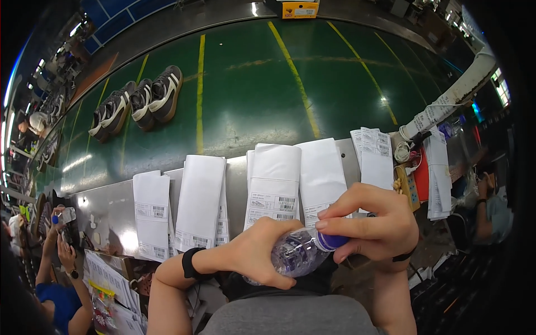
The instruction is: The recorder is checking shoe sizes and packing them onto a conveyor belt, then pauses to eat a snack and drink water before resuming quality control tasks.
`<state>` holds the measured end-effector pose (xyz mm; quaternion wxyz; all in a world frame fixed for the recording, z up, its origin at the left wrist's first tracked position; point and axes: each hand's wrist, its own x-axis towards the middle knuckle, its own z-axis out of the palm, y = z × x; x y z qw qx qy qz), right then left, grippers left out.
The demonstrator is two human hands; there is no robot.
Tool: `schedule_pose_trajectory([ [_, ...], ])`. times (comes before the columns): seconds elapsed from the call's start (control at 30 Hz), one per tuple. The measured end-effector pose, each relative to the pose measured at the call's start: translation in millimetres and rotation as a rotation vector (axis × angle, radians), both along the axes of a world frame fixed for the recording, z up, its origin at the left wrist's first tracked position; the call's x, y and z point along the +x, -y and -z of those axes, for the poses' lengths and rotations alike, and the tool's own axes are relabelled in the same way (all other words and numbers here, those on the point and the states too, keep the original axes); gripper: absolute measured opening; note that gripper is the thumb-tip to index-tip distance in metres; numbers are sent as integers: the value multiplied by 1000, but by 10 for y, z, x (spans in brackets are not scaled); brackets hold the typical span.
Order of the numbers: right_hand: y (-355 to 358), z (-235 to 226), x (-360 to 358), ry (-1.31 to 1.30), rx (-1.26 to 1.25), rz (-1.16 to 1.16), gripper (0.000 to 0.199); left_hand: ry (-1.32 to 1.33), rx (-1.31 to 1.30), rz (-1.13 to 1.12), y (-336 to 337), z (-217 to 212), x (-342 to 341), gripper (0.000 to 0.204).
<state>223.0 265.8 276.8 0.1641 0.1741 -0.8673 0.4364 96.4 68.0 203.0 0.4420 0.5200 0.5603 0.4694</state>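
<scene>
A clear plastic bottle (297,252) is tilted in front of my body, its neck pointing up and to the right. My left hand (258,249) wraps round the bottle's body, thumb along the near side. At the neck sits a purple-blue cap (333,241), pinched between the fingers and thumb of my right hand (373,223). Whether the cap is loose or screwed tight cannot be made out. Just beyond the bottle lies a stack of folded white label sheets (273,167), partly covered by my hands.
More folded label sheets (201,190) line the metal edge of a green belt (245,95) with yellow lines. Dark shoes with white stripes (159,97) stand on it at the left. A yellow-and-black box (300,10) is at the far side. A white post (446,97) rises at right; a co-worker's hands (66,251) are at left.
</scene>
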Motion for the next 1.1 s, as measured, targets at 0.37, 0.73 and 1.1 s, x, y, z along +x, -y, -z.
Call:
schedule_pose_trajectory([
  [0.37, 349, 392, -97, -41, 478, 359, 35, -482, -70, -376, 214, 161, 229, 61],
  [0.73, 378, 337, -204, -653, 690, -438, 50, -151, -36, 228, 413, 94, -66, 54],
  [1.1, 629, 335, -500, -334, 625, -137, 25, -435, -166, -271, 662, 175, 72, 65],
])
